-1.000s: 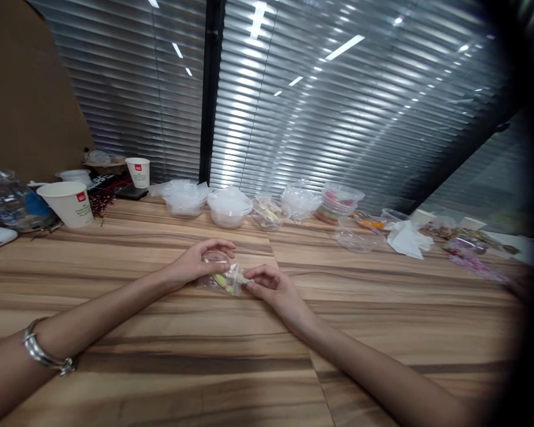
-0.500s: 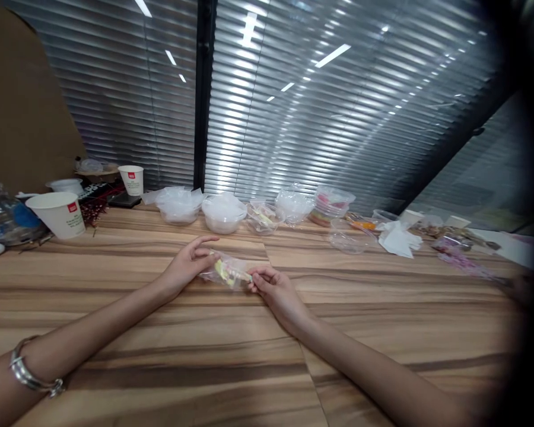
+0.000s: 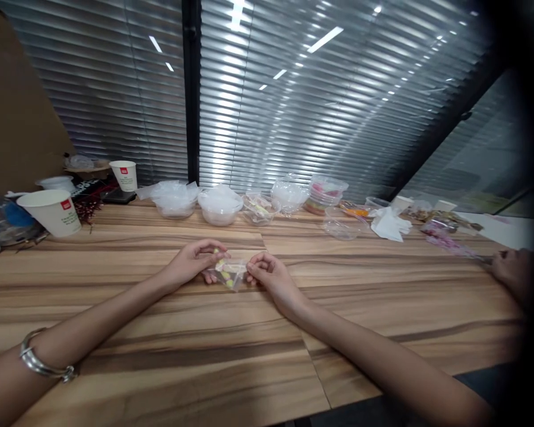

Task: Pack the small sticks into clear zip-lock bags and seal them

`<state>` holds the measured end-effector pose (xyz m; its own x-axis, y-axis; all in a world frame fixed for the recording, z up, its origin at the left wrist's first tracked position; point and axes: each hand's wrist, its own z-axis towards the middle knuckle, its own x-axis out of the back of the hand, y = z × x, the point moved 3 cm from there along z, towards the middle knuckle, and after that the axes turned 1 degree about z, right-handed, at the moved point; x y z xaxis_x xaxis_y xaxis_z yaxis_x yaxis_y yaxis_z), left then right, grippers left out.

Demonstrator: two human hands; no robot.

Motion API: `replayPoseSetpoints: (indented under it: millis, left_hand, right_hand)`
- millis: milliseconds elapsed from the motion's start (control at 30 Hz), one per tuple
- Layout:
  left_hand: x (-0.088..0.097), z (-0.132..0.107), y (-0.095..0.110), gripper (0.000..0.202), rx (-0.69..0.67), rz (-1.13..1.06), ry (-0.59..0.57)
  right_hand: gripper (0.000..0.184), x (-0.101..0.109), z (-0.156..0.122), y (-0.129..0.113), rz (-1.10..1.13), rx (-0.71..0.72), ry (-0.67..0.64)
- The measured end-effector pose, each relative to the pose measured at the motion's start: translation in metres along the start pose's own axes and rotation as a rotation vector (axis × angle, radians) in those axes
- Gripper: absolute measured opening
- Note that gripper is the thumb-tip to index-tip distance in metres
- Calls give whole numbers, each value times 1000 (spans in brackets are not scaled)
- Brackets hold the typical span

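Observation:
Just above the wooden table (image 3: 173, 350), a small clear plastic bag (image 3: 234, 277) with yellow and pinkish pieces inside is held between both hands. My left hand (image 3: 196, 261) has its fingers closed on the bag's left side, some of them curled behind it. At the right edge of the bag, my right hand (image 3: 269, 276) pinches the plastic between thumb and fingertips. What exactly the small pieces are is too blurred to tell. On the left forearm sits a silver bracelet (image 3: 42, 362).
Along the back stand paper cups (image 3: 56, 213), lidded plastic bowls (image 3: 220, 204), a clear container (image 3: 261, 209), stacked tubs (image 3: 324, 194) and a crumpled tissue (image 3: 390, 224). Another person's hand (image 3: 511, 270) rests at the right edge, near a pink-purple plastic wrapper (image 3: 449, 242). Blinds rise behind.
The bag has turned so its lower corner points down, with the yellow pieces lower in it. The left fingers are more curled round it. The other person's hand shows more clearly.

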<state>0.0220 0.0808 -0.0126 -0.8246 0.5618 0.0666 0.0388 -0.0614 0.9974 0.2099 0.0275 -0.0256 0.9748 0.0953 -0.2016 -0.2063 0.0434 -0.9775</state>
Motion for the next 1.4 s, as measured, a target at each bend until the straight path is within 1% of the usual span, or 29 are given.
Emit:
replayPoseSetpoints:
  millis: [100,167,200,300,400,600,700,800,967,1133,1400]
  left_hand:
    - [-2,-1,5,51,-21,-78,-93]
    - [-3,-1,7,60,-23,-74,-137]
    - [-3,-1,7,62,-24,-62,-137]
    - [0,0,4,61,-25,-27,-78]
    - [1,1,1,60,-26,-6,-58]
    - [-1,2,1,57,-40,33,-132]
    - [-2,2,2,55,-50,37,-164]
    - [-1,2,2,52,-64,41,-166]
    - [-1,0,4,55,-64,17,-181]
    - [-2,-1,6,53,-49,5,-198]
    - [-3,-1,6,54,-49,12,-240]
  right_hand:
    - [24,6,1,1,-8,38,94]
    - [24,8,2,1,-13,70,112]
    - [23,8,2,0,-20,90,107]
    - [17,7,0,-3,-65,163,112]
    - [18,7,-3,-5,-90,203,137]
    - [24,8,-1,-6,-75,164,115]
    - [21,7,0,-6,-75,147,73]
    - [21,5,-1,-6,-70,128,27]
    - [35,2,-3,-6,-59,109,-26]
    - [29,0,-1,-5,-99,80,-104]
    - [27,-3,-4,-9,-169,91,-64]
